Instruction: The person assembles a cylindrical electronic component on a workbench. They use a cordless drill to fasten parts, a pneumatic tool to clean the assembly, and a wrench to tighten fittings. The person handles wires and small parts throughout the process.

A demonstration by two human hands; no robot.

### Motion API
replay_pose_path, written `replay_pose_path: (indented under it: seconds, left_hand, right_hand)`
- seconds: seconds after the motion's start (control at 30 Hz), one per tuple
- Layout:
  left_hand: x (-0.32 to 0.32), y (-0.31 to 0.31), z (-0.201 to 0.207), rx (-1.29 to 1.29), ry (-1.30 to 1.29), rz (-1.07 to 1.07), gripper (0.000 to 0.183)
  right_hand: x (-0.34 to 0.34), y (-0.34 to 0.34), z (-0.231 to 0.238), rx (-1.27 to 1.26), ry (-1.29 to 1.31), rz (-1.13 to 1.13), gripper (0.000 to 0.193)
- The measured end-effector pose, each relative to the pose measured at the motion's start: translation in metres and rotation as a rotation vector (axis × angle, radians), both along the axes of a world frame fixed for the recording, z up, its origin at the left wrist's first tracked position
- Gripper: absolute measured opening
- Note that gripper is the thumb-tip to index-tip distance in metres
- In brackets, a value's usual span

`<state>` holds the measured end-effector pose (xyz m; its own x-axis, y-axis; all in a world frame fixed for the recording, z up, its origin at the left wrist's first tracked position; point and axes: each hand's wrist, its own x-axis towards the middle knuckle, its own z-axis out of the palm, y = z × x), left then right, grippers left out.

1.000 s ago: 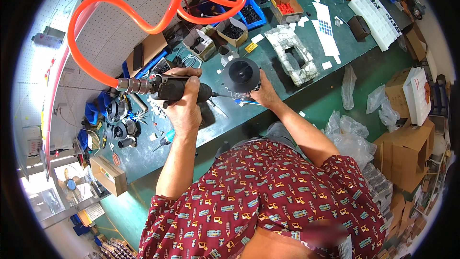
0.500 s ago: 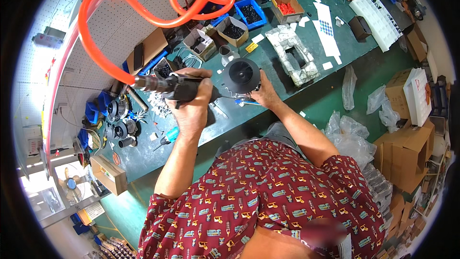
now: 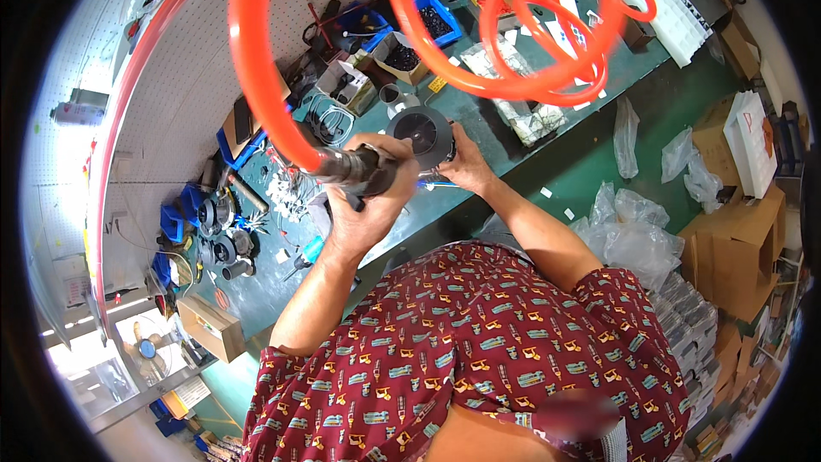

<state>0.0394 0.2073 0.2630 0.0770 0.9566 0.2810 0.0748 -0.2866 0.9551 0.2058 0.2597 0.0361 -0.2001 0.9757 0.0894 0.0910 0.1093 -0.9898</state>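
Observation:
My left hand is wrapped round a dark air screwdriver, with an orange coiled hose running up from its rear end. Its tip is hidden behind my fingers, close to a round black blower fan with a finned wheel in its face. At the fan's right side, my right hand grips its housing and holds it over the green workbench. Part of something blue shows just below the fan. A blue-handled screwdriver lies on the bench beside my left forearm.
Behind the fan stand a clear cup, a carton of black parts and a blue bin. A wrapped block lies to the right, partly behind the hose. Several blower parts sit at left. Plastic bags lie on the floor.
My left hand and the air screwdriver have moved right, up against the fan. The hose coils have swung right across the bench. The fan stays in my right hand, slightly shifted.

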Motion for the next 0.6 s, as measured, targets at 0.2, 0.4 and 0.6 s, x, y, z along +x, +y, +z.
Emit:
replay_pose_path:
  seconds: [0.2,0.4,0.6]
  left_hand:
    - [-0.006,0.006,0.009,-0.068,0.044,0.061,0.025]
    - [0.001,0.01,0.01,-0.101,-0.008,0.052,0.025]
    - [0.002,0.006,-0.011,0.022,0.062,0.011,0.023]
  right_hand:
    - [0.001,-0.001,0.004,-0.007,-0.018,-0.004,0.098]
    - [0.001,-0.001,-0.01,-0.002,0.084,0.01,0.1]
    - [-0.003,-0.004,-0.001,-0.034,0.103,-0.031,0.099]
